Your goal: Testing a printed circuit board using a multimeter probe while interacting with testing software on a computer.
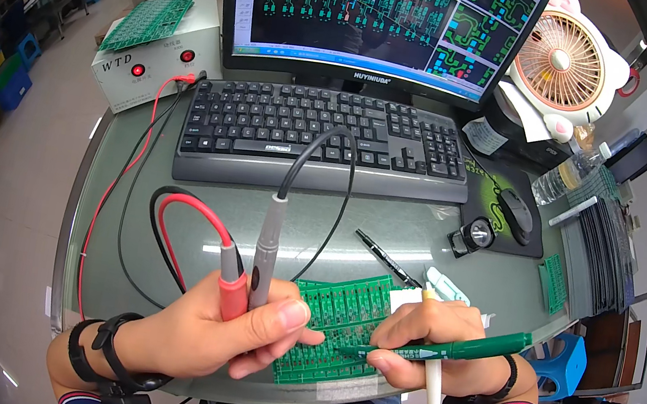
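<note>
A panel of green circuit boards [343,298] lies near the desk's front edge, partly covered by both hands. My left hand [202,340] is closed around a red test probe [232,298] and a grey test probe [270,236], side by side with their cables upward; their tips are hidden. Over the panel's right part, my right hand [441,320] grips a green marker [475,347], its writing end down at the boards. A slim white pen-like stick [433,396] also passes through that hand, its tapered end pointing toward me.
Behind the panel lie a black marker [383,255] and a keyboard [326,134], below a monitor [344,77]. A grey box [158,63] carrying more boards stands left, its cables crossing the desk. To the right are a mouse [515,213], a bottle [572,175] and a fan [565,63].
</note>
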Tool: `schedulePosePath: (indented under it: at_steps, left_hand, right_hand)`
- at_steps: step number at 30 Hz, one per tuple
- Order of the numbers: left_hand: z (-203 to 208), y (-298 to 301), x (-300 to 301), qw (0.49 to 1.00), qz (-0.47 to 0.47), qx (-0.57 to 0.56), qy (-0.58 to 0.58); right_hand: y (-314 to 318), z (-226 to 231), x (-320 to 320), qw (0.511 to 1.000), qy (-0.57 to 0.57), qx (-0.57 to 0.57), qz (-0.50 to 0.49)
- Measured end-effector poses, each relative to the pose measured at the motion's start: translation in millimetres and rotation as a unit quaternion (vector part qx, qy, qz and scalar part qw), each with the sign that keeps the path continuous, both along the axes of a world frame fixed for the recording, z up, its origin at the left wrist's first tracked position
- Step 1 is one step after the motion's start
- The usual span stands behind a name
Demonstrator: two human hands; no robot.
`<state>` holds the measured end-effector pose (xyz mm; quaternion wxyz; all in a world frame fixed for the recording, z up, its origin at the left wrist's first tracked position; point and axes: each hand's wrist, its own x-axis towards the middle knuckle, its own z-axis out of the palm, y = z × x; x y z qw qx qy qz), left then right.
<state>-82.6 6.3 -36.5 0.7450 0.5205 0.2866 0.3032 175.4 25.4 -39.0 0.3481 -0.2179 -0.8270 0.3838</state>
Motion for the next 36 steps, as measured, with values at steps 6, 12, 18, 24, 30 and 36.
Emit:
schedulePosePath:
  at_steps: [6, 12, 18, 24, 30, 36]
  left_hand:
    - [0.4, -0.2, 0.2, 1.0, 0.0, 0.001, 0.002]
    - [0.0, -2.0, 1.3, 1.0, 0.01, -0.002, 0.003]
    - [-0.4, -1.1, 0.7, 1.0, 0.009, 0.003, 0.004]
    - [1.2, 0.1, 0.5, 1.0, 0.012, 0.011, 0.01]
    - [14.3, -1.1, -0.7, 0.999, 0.034, 0.017, 0.021]
    - [14.7, -2.2, 1.0, 0.998, -0.051, 0.02, 0.017]
  right_hand:
    - [0.3, 0.3, 0.8, 1.0, -0.008, -0.005, 0.005]
    - [-0.9, -0.4, 0.8, 1.0, -0.01, 0.002, 0.004]
    - [-1.3, -0.9, -0.5, 1.0, -0.008, 0.008, -0.013]
    - [1.5, 2.9, 1.5, 0.998, 0.011, -0.056, 0.0]
    - [13.1, 37.3, 14.2, 0.946, 0.114, -0.304, -0.022]
    - [19.1, 46.5, 2.4, 0.936, 0.16, -0.313, -0.008]
